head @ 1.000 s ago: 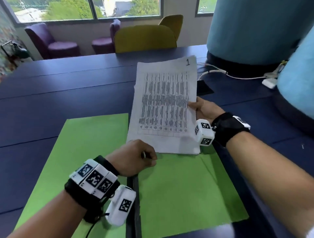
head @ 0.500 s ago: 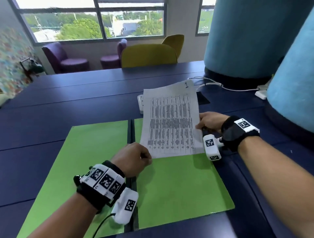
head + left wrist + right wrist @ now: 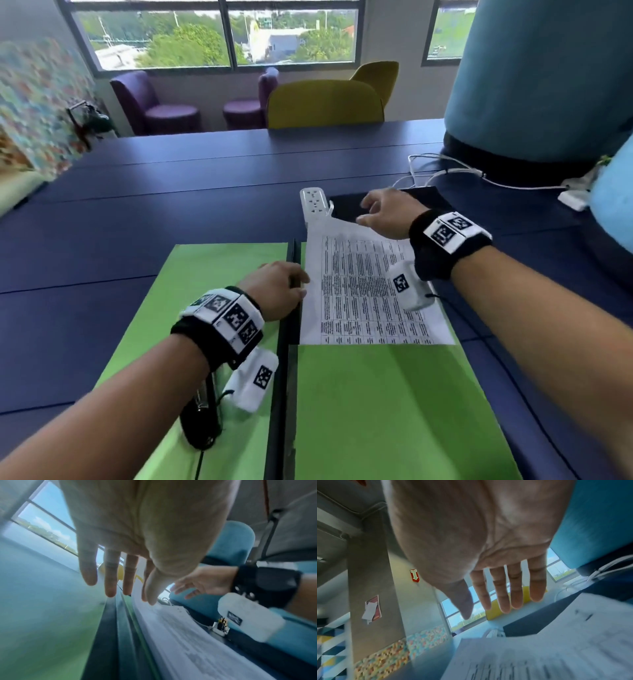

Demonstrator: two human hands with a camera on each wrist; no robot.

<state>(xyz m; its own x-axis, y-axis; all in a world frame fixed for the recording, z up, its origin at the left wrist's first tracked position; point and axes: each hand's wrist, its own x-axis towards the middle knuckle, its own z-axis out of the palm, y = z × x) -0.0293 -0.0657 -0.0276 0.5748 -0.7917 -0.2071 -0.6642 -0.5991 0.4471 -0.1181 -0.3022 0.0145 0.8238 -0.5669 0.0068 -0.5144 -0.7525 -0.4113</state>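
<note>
A stack of printed white sheets lies flat on the right half of an open green folder on the dark blue table. My left hand hovers at the folder's spine beside the sheets' left edge, fingers straight, holding nothing. Over the far end of the sheets hangs my right hand, fingers spread and straight, also holding nothing.
A white power strip and a black flat item lie just beyond the sheets. White cables run right to an adapter. A black object lies on the folder's left half under my left forearm. Teal pillars stand at right.
The sheets went from being held tilted in both hands to lying flat on the folder. Both hands let go and opened; the right hand moved to the far end.
</note>
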